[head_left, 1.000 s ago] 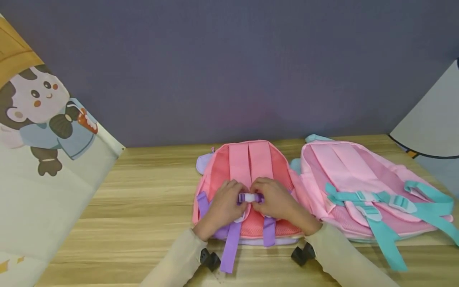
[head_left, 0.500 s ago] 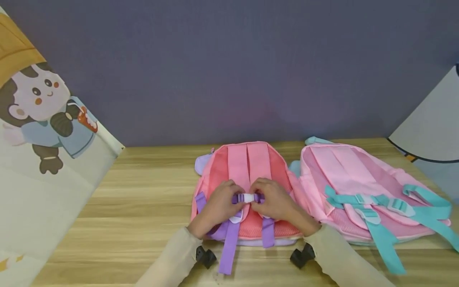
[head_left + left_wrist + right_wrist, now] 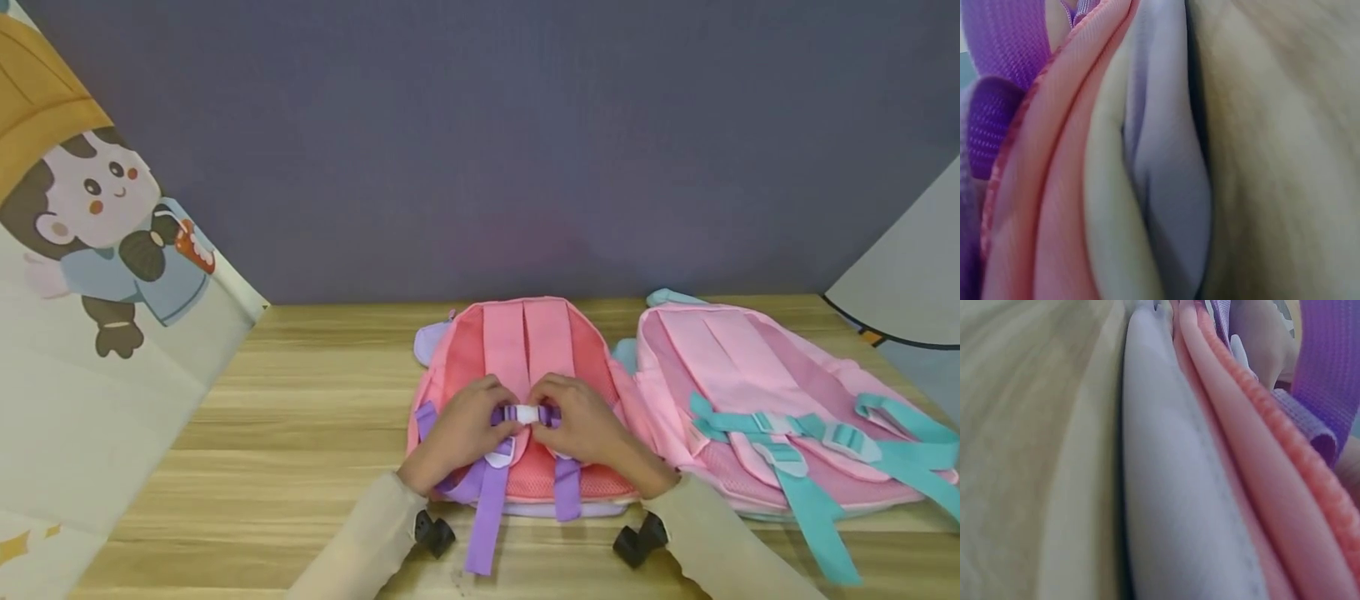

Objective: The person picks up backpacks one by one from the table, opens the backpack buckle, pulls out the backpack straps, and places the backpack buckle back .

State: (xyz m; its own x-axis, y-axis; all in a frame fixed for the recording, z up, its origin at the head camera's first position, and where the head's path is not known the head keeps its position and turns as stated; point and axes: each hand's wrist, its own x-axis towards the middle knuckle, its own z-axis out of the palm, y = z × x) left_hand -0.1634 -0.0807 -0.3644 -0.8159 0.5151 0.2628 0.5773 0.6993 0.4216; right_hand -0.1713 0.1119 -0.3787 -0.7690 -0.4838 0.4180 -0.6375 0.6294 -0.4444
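A coral-pink backpack lies on the table with its shoulder straps facing up. Across its middle runs a purple chest strap joined at a white buckle. My left hand pinches the strap at the buckle's left end, thumb and fingertips together. From the other side my right hand pinches the strap at the buckle's right end. Purple webbing hangs below the hands toward the table's front. Both wrist views show mostly the bag's lower edge, with purple webbing beside it; the buckle is hidden there.
A light pink backpack with teal straps lies against the right side of the coral one. Wooden tabletop extends to the left. A dark panel rises behind, and a cartoon-printed wall borders the left.
Both hands stay at the buckle with only slight finger shifts; the left hand has slid a little outward from it. The head view has shifted slightly.
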